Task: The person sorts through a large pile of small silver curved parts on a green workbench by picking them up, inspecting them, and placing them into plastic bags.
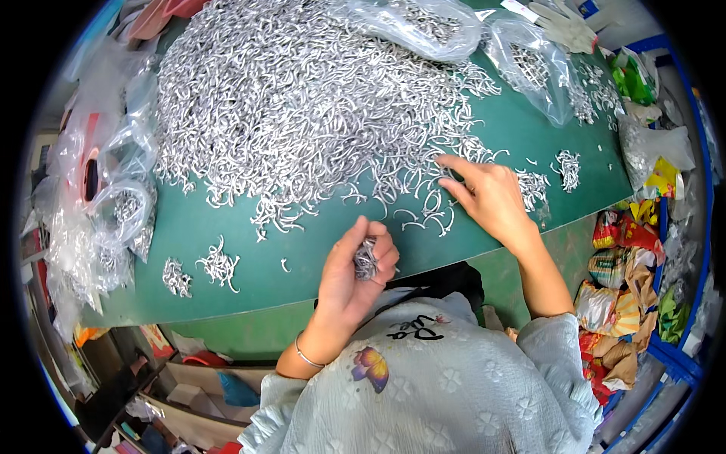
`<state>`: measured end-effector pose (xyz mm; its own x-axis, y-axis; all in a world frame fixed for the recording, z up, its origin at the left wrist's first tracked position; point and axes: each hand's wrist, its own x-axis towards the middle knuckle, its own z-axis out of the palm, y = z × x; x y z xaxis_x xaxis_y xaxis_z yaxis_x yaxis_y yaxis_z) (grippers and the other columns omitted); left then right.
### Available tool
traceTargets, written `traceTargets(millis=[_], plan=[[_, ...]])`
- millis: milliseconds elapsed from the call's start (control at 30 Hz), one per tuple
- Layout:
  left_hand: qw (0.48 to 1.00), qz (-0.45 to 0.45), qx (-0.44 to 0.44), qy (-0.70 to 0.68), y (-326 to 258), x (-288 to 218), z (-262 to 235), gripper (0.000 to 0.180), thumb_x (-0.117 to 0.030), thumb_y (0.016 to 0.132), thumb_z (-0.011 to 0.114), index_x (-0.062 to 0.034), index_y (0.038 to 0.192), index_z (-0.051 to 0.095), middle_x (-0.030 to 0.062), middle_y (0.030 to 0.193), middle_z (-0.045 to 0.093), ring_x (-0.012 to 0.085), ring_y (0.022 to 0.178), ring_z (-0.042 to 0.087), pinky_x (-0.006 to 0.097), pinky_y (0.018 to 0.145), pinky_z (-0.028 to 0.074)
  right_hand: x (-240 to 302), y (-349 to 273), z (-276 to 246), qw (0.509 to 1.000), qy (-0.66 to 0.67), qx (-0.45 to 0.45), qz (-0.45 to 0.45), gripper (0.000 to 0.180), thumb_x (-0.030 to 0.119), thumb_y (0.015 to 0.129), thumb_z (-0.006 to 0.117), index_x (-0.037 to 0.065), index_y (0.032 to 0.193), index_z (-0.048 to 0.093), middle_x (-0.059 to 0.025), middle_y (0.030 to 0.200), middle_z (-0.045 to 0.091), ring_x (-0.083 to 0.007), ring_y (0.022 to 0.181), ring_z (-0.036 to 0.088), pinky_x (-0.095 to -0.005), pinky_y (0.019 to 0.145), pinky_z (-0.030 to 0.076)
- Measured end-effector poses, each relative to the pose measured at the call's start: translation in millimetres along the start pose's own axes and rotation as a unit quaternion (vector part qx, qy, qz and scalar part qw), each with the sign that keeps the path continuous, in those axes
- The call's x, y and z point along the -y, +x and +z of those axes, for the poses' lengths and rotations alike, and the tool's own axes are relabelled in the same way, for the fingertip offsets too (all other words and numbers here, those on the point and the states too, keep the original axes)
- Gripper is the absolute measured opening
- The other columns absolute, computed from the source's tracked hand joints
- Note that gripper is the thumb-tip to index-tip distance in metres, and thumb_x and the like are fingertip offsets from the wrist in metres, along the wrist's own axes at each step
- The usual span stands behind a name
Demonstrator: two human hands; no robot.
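A big heap of small curved silver metal pieces (302, 106) covers much of the green table (204, 287). My left hand (344, 272), with a thin bangle on its wrist, is closed around a bunch of these metal pieces (366, 259) near the table's front edge. At the heap's right front edge, my right hand (491, 195) reaches in with index finger and thumb apart. Its fingertips are beside loose curved pieces, and I see nothing between them. The other fingers of that hand are partly hidden.
Small piles (219, 266) lie front left, another pile (532, 188) right of my right hand. Clear plastic bags of metal pieces (529, 68) stand at the back right, more plastic bags (113, 181) at left. A glove (563, 29) lies far right. Blue shelving (673, 356) flanks the right.
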<state>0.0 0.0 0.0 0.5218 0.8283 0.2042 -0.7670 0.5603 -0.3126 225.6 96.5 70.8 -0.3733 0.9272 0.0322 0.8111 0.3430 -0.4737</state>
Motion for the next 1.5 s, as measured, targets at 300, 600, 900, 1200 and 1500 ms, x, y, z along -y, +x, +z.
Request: traceTargets(millis=[300, 600, 900, 1200, 1500], plan=[[0.889, 0.204, -0.335, 0.238, -9.5, 12.2, 73.8, 0.045, -0.027, 0.102, 0.041, 0.0092, 0.128, 0.049, 0.0247, 0.138, 0.047, 0.0366, 0.132, 0.044, 0.046, 0.113, 0.035, 29.1, -14.6, 12.2, 0.981, 0.195, 0.018, 0.009, 0.022, 0.004, 0.083, 0.070, 0.005, 0.104, 0.069, -0.0030, 0.051, 0.038, -0.0079, 0.046, 0.037, -0.0265, 0.045, 0.029], [0.924, 0.292, -0.223, 0.107, -55.7, -2.6, 62.0, 0.043, -0.032, 0.103, 0.040, 0.0039, 0.124, 0.052, 0.0209, 0.122, 0.058, 0.0356, 0.121, 0.052, 0.045, 0.105, 0.043, 62.1, -15.1, 38.3, 0.575, 0.771, 0.196, 0.190, 0.026, 0.023, 0.104, 0.042, 0.000, 0.100, 0.054, 0.0015, 0.068, 0.035, -0.0078, 0.058, 0.033, -0.0223, 0.049, 0.030], [0.838, 0.457, -0.289, 0.075, -112.5, -24.9, 88.7, 0.015, -0.022, 0.097, 0.056, -0.0092, 0.089, 0.053, -0.0001, 0.074, 0.044, 0.0109, 0.067, 0.044, 0.023, 0.051, 0.035, 72.0, -16.9, 46.3, 0.508, 0.812, 0.181, 0.221, 0.021, 0.020, 0.104, 0.042, 0.001, 0.101, 0.052, -0.0027, 0.078, 0.042, -0.0115, 0.066, 0.037, -0.0258, 0.057, 0.035], [0.648, 0.683, -0.226, 0.249, -193.3, -101.9, 121.8, 0.020, -0.022, 0.101, 0.049, -0.0032, 0.095, 0.052, 0.0058, 0.080, 0.053, 0.0156, 0.070, 0.050, 0.028, 0.059, 0.044, 79.9, -18.5, 44.7, 0.527, 0.805, 0.169, 0.215, 0.017, 0.018, 0.103, 0.043, 0.003, 0.099, 0.051, -0.0024, 0.080, 0.041, -0.0123, 0.068, 0.038, -0.0267, 0.059, 0.035], [0.486, 0.719, -0.331, 0.370, -181.2, -151.0, 137.0, 0.029, -0.026, 0.102, 0.048, 0.0030, 0.098, 0.053, 0.0081, 0.078, 0.053, 0.0170, 0.068, 0.053, 0.027, 0.056, 0.044, 84.4, -21.0, 46.3, 0.548, 0.790, 0.173, 0.215, 0.016, 0.017, 0.102, 0.045, 0.003, 0.097, 0.051, -0.0024, 0.079, 0.042, -0.0122, 0.066, 0.037, -0.0267, 0.058, 0.035]])
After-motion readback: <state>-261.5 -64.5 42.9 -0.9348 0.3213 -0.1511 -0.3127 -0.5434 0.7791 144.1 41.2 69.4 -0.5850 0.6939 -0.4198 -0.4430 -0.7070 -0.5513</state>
